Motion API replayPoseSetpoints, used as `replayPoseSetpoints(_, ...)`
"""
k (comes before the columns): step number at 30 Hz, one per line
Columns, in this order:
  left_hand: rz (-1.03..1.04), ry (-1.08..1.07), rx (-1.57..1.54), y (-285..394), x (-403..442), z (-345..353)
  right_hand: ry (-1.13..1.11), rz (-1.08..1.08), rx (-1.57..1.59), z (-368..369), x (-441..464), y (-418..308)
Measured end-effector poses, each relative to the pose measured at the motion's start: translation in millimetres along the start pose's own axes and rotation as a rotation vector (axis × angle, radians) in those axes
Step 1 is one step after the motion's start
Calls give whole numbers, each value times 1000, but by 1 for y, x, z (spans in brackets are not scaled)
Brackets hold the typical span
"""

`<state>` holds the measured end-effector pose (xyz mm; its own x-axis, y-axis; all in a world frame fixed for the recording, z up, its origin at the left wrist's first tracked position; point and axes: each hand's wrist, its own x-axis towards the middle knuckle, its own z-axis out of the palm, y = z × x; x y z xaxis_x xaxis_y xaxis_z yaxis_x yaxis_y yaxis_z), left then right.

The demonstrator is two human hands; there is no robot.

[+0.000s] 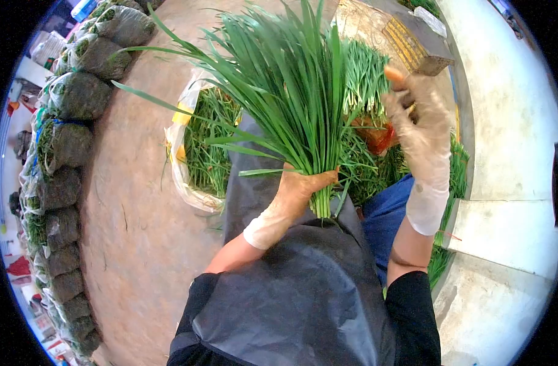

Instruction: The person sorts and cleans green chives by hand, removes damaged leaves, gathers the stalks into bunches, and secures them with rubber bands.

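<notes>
My left hand, in a thin translucent glove, is wrapped round the lower stems of a bunch of garlic chives. The long flat leaves fan upward and away from me, and the cut stem ends poke out below the fist. A few leaves stray out to the left. To the right of the bunch, my right hand is raised, gloved too and slightly blurred. Its fingers are loosely bent and apart, with nothing seen in them. Behind it lies a stack of chives with pale stem ends facing me.
A white plastic bag of loose greens lies on the floor left of my apron. Several bagged bundles line the far left. A cardboard box stands at the back right, beside a pale ledge. Something red sits among the greens.
</notes>
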<state>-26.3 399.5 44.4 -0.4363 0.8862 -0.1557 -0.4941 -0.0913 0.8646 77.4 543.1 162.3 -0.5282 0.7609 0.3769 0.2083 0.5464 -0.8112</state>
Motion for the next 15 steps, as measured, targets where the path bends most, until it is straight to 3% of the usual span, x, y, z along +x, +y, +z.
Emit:
replayPoseSetpoints(2, -4, 6, 63, -1, 0, 1, -36, -480, -60, 5, 12, -32)
replayPoseSetpoints(4, 11, 2, 212, 0, -2, 2, -197, -670, -228, 22, 16, -45)
replayPoseSetpoints(8, 46, -23, 390, 2, -4, -1, -227, -662, -407, 37, 29, -32)
replayPoseSetpoints(12, 66, -32, 419, 8, -8, 0, -385, -691, -335, 32, 31, -28)
replayPoseSetpoints(15, 90, -52, 451, 9, -6, -2, -360, -668, -217, 37, 28, -21)
